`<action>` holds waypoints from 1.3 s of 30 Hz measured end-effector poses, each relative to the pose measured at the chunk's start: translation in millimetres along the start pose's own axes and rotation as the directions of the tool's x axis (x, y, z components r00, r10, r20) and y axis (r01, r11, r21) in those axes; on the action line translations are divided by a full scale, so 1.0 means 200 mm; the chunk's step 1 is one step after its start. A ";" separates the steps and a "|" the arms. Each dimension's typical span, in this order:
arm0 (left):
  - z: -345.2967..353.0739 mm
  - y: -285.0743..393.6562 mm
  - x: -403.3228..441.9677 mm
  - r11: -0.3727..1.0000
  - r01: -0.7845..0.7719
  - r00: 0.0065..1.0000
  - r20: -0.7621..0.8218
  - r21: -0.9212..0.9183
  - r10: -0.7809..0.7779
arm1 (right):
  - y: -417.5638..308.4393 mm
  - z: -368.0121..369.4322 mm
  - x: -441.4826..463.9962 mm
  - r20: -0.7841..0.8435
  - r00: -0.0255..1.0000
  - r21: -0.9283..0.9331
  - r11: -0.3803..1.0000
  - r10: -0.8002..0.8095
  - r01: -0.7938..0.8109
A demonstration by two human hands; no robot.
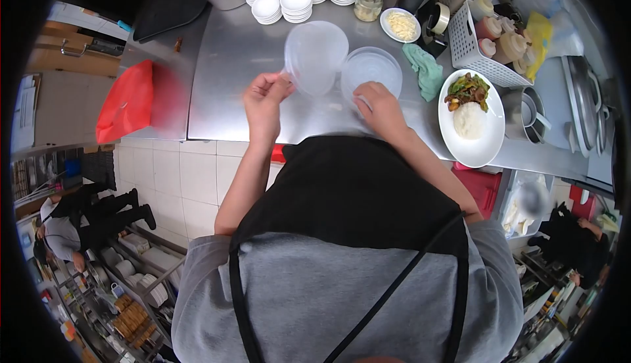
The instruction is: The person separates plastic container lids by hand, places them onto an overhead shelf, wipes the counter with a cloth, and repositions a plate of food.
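A round translucent plastic lid or shallow piece (317, 55) is pinched at its lower left edge by my left hand (268, 100), above the steel counter (227, 77). Just right of it, a round clear plastic container (373, 70) rests on the counter. My right hand (381, 110) is at that container's lower edge, its fingers curled against the rim. Farther right, an oval white plate (470, 143) holds white rice and a stir-fry of meat and greens. Between container and plate lies a green cloth (424, 72).
Stacks of small white dishes (296, 1) stand at the back. A dish of chopped garlic (401, 25), a jar (368, 2) and a white basket of bottles (490, 60) are at the back right. A red bag (126, 103) lies left. Two people (85, 221) (572, 248) stand behind.
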State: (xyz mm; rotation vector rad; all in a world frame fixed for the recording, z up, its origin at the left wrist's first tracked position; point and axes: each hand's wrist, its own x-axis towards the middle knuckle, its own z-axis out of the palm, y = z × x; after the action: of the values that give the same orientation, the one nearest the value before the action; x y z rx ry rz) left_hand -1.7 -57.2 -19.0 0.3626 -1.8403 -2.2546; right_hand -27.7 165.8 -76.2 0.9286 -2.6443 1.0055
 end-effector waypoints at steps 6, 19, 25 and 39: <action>0.18 0.01 -0.13 0.999 0.031 0.985 0.168 0.018 -0.034 | -0.30 -0.14 0.16 0.005 0.951 0.628 0.739 0.308 -0.242; 0.22 0.12 -0.21 0.987 0.096 0.958 0.280 -0.128 -0.057 | -0.41 -0.26 0.18 0.102 0.930 0.755 0.581 0.353 -0.304; 0.22 0.15 -0.23 0.989 0.069 0.956 0.292 -0.132 -0.028 | -0.37 -0.27 0.18 0.176 0.925 0.797 0.504 0.335 -0.334; 0.21 0.16 -0.23 0.996 0.007 0.948 0.318 -0.084 0.020 | -0.35 -0.31 0.18 0.316 0.898 0.865 0.296 0.306 -0.405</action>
State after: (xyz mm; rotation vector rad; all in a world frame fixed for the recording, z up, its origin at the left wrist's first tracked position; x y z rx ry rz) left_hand 28.9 -10.3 23.2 -0.0275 -1.8750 -2.4966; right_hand -18.5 146.9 21.7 0.4205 -2.1993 2.7986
